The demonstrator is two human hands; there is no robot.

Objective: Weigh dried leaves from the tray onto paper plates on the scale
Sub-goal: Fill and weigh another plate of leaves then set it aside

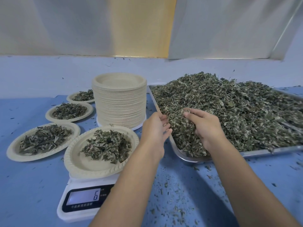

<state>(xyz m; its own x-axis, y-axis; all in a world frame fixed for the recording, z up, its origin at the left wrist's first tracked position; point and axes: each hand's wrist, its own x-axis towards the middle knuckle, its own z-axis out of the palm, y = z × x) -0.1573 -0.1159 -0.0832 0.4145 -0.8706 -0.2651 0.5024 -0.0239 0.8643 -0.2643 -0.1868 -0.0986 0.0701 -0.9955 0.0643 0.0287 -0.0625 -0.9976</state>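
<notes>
Six is showing on the display of the scale (pixel 85 199), which is sitting nearest on the blue surface (pixel 32 202) and carrying a paper plate (pixel 78 161) with a modest heap of leaves lying in it. Just beyond, both grips are working at the near left corner of the tray (pixel 262 151). The left grip (pixel 155 126) is lying cupped and released against the rim, walling in a clump. The right grip (pixel 203 126) is curling its fingers over that clump of dried leaves (pixel 237 108), grasping it. The leaves are looking featherlight, brittle and loose, so any squeeze is likely shedding crumbs. Scooping from underneath with both palms is seeming wiser than pinching from above. Farther left, three filled plates (pixel 14 149) are resting on the surface, and a tall stack of plates (pixel 120 102) is standing between them and the tray. Behind, the bulk of the leaves is heaping high across the tray.
</notes>
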